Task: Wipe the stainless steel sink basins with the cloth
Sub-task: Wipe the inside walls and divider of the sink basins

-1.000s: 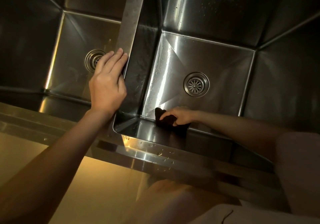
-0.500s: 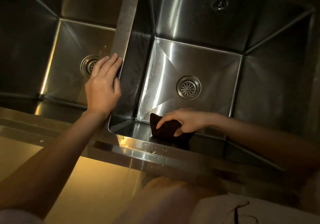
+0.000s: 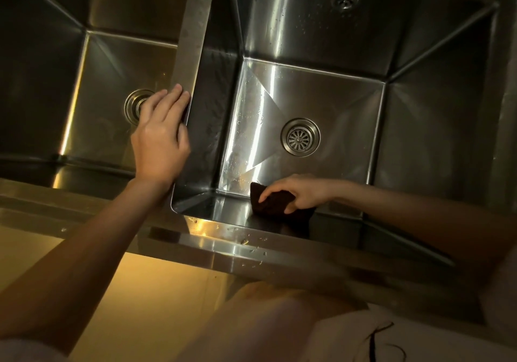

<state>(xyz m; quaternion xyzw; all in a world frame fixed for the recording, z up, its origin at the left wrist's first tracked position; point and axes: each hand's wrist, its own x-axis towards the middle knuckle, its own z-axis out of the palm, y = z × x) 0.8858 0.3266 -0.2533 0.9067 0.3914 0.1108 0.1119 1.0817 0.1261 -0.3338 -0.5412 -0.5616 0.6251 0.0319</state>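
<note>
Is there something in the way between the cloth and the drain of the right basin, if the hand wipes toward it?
Nothing visible. The right hand presses the dark cloth at the near edge of the right basin floor; only bare wet steel lies between it and the drain. The left hand rests on the divider, outside that path.

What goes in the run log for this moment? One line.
right hand presses dark cloth on right basin near wall | left hand rests on divider
</note>
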